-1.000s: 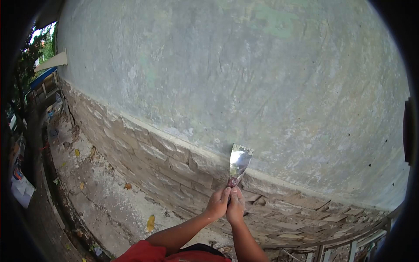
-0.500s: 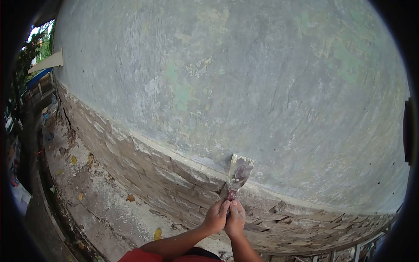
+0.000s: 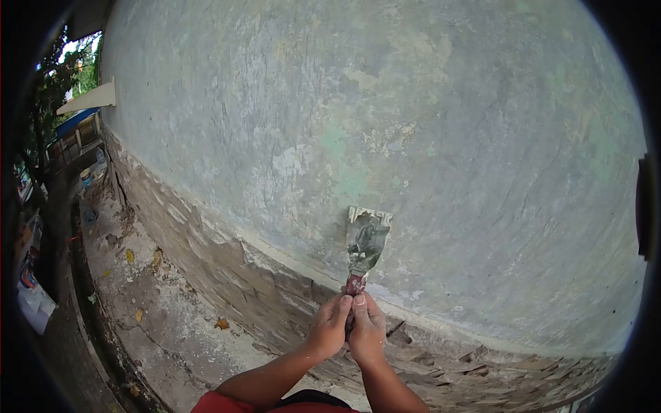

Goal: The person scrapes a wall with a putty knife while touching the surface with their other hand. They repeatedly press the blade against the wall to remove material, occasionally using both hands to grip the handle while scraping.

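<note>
A putty knife (image 3: 367, 241) with a wide, stained metal blade and a dark red handle points up in front of the wall. My left hand (image 3: 328, 325) and my right hand (image 3: 367, 329) are both closed round its handle, thumbs side by side near the top. Pale residue clings along the blade's edge, which overlaps the grey plaster wall (image 3: 468, 172) in this view. Patches of green and cream show through the worn wall surface. Below the plaster runs a rough stone base (image 3: 275, 288), close behind my hands.
On the left, a dusty concrete strip (image 3: 162, 323) with several fallen leaves follows the foot of the wall. Beyond it lies a narrow drain channel (image 3: 93, 310). A pale bracket (image 3: 89, 98) sticks out from the wall's far end, with trees behind.
Both hands and the putty knife have moved up and slightly left, the blade now higher on the plaster and more upright. The camera view has shifted a little to the left.
</note>
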